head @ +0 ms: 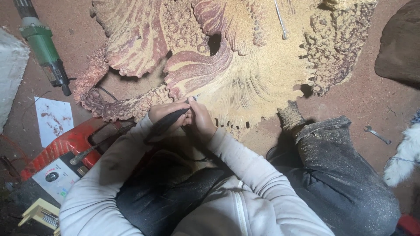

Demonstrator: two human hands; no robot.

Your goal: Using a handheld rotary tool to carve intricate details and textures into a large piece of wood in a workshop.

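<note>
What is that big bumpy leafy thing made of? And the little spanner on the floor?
The carved leaf sculpture looks like raw wood: pale, matt, dusted with sawdust, with reddish streaks and fine cut grooves. Both hands, the left hand and right hand, grip a dark carving tool against it; its material is unclear. The spanner looks like bare metal, grey and slightly shiny.

pale grey zip-front top with long sleeves, dusty dark trousers, knitted sock
</note>
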